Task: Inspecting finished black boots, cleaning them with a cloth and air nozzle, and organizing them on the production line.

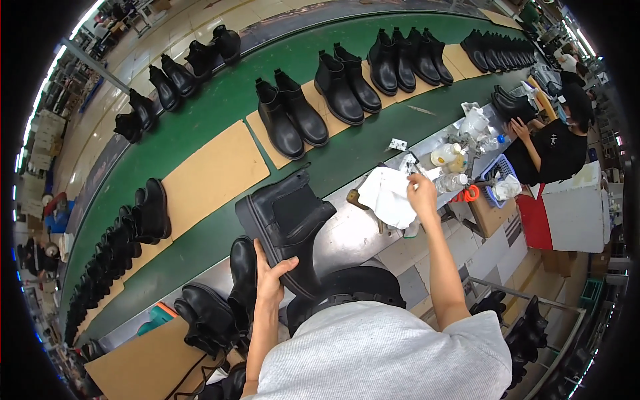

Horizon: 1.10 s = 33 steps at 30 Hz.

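Observation:
My left hand [270, 277] grips a black Chelsea boot [283, 217] by its sole, thumb across the edge. The boot is tilted on its side, with its elastic panel and pull loop showing. Over the metal worktop [343, 233], the fingers of my right hand [423, 197] are closed at the edge of a white cloth [387, 200]. Beside the cloth lies a brown-headed tool [357, 199], partly covered. Just left of my left hand stands another black boot [243, 267].
Beyond the worktop, a green conveyor [207, 123] carries cardboard sheets [217, 160] and rows of black boots [293, 113]. Bottles [452, 182] and a blue basket [497, 177] stand at the right. Further right, a co-worker [553, 143] handles boots. A metal rack [560, 307] with boots is behind right.

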### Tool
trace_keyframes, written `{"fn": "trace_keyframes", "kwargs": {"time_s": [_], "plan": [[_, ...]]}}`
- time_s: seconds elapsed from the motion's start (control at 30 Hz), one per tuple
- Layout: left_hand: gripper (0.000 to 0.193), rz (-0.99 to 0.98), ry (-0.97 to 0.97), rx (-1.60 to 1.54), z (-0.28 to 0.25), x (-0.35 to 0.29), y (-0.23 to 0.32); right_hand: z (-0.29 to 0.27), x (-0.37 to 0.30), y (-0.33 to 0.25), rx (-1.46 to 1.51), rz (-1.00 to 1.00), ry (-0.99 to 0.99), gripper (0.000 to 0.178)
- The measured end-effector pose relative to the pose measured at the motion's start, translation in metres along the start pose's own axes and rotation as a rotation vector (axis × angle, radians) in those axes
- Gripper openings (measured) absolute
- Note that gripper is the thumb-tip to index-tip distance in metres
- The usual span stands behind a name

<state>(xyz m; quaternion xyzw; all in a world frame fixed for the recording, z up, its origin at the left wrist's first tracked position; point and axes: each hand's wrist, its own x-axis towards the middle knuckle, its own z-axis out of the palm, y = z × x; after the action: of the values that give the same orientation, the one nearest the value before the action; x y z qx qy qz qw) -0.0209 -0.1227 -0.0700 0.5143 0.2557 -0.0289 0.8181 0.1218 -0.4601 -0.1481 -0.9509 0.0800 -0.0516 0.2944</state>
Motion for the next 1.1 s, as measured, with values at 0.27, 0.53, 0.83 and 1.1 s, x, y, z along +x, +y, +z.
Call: {"fn": "trace_keyframes", "kwargs": {"time_s": [0.27, 0.53, 0.83, 1.1], "plan": [[0.113, -0.117, -0.020, 0.132, 0.025, 0.008, -0.001, 0.022, 0.002, -0.032, -0.096, -0.126, -0.305, 0.051], [0.114, -0.096, -0.054, 0.178, 0.035, 0.006, -0.007, 0.069, 0.029, 0.030, -0.558, -0.241, -0.026, 0.037], [0.112, -0.099, -0.072, 0.246, 0.048, 0.013, -0.010, -0.006, -0.015, -0.006, 0.181, -0.214, 0.279, 0.013], [0.109, -0.136, -0.171, 0.289, 0.064, 0.022, -0.019, -0.055, -0.049, 0.030, 0.458, -0.019, -0.014, 0.043]]}}
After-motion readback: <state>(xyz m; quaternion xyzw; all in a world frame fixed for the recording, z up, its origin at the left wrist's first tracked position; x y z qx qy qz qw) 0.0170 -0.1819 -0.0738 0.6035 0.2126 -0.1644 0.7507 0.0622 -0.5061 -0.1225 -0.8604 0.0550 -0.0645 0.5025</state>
